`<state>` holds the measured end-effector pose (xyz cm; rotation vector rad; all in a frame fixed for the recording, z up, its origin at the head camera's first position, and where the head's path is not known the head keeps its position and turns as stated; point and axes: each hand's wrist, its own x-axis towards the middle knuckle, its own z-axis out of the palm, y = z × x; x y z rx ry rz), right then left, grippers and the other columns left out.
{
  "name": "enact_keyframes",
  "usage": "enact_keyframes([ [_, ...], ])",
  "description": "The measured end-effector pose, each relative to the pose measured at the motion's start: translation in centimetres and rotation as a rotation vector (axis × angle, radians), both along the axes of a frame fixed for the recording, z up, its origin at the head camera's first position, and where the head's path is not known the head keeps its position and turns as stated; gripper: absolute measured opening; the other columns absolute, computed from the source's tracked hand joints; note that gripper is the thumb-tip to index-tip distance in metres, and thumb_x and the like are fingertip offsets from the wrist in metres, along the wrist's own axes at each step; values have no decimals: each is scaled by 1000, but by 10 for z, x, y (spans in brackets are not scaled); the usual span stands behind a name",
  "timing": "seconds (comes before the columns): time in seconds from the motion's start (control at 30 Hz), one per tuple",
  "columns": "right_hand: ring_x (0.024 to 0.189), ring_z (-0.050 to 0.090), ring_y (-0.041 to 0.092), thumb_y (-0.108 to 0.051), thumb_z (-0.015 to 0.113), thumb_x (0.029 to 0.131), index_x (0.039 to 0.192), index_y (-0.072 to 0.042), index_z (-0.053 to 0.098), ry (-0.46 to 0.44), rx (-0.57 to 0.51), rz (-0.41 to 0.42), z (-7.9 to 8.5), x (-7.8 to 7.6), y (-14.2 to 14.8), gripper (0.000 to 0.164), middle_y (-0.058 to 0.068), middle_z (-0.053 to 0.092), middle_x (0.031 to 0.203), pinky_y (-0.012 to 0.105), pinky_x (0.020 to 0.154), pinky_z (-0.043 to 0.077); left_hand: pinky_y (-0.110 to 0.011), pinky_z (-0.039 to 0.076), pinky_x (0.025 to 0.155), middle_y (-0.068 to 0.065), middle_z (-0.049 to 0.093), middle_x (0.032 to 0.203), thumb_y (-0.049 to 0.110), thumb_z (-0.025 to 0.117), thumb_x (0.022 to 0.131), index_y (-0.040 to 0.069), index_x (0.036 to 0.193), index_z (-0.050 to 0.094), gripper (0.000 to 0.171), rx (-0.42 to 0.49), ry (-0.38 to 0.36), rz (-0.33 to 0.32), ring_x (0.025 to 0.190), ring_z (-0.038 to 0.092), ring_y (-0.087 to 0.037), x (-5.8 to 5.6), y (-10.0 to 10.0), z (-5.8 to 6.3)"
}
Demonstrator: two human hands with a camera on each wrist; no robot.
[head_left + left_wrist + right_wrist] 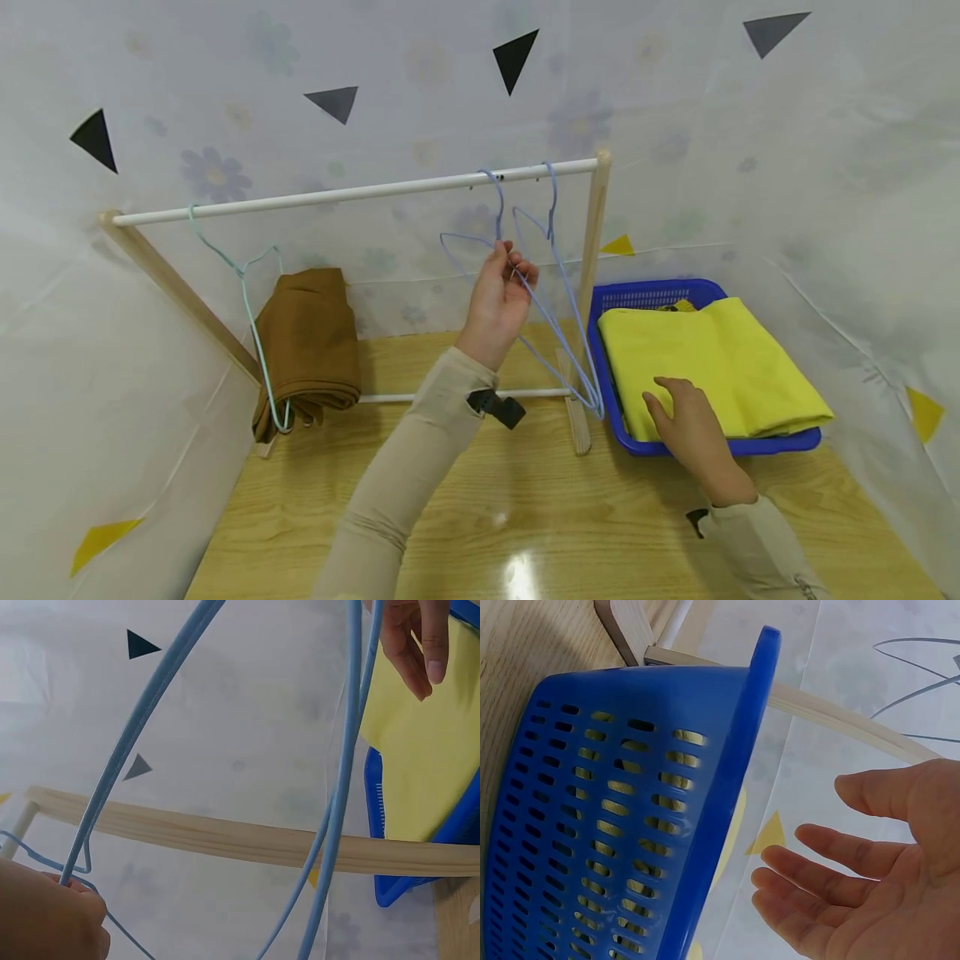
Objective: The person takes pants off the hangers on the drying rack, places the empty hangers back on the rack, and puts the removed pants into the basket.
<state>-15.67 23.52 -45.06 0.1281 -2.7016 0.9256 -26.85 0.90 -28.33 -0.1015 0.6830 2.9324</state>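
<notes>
My left hand (498,304) pinches a blue wire hanger (558,329) just below its hook, which loops over the white rod of a small rack (337,196). In the left wrist view the fingers of this hand close round the hanger's wire (127,754). A second blue hanger (564,271) hangs beside it, near the rack's right post. Over the front part of a folded yellow cloth (697,358) hovers my right hand (693,433), thumb and fingers spread and relaxed, holding nothing. The cloth lies in a blue plastic basket (652,448); the right wrist view shows its slotted side (630,802).
At the rack's left end a mint-green hanger (252,308) carries a folded brown garment (311,342). The rack stands on a wood-grain table (480,500), with the basket at its right. Behind is a pale patterned sheet (420,75) with black, grey and yellow triangles.
</notes>
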Motion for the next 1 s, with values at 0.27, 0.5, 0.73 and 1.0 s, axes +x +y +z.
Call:
enact_keyframes([
  [0.27, 113, 46, 54, -12, 56, 98, 124, 18, 50, -3, 2, -5, 2, -2, -1, 40, 38, 51, 121, 64, 92, 40, -25, 45, 72, -1, 56, 87, 26, 50, 101, 13, 94, 56, 16, -128, 18, -43, 86, 55, -16, 0, 0, -6],
  [0.5, 113, 45, 55, -11, 56, 98, 124, 18, 50, -1, 7, -6, 5, -3, -3, 40, 39, 50, 121, 64, 92, 39, -26, 42, 79, -2, 57, 91, 27, 52, 100, 14, 99, 58, 15, -154, -3, -59, 88, 54, -17, 0, 2, -9],
  [0.73, 109, 46, 56, -11, 58, 97, 123, 19, 50, 40, 5, -5, 13, -6, -3, 40, 40, 51, 118, 65, 88, 40, -27, 43, 82, -2, 57, 95, 24, 51, 101, 13, 104, 57, 12, -139, 0, -72, 92, 55, -17, 4, -6, -18],
  [1.0, 103, 50, 55, -3, 61, 93, 117, 17, 55, 145, -19, -6, 33, -14, 3, 32, 38, 54, 112, 65, 83, 43, -27, 42, 85, -3, 55, 106, 23, 50, 102, 11, 125, 52, 26, -158, -4, -65, 101, 52, -19, 17, -24, -34],
])
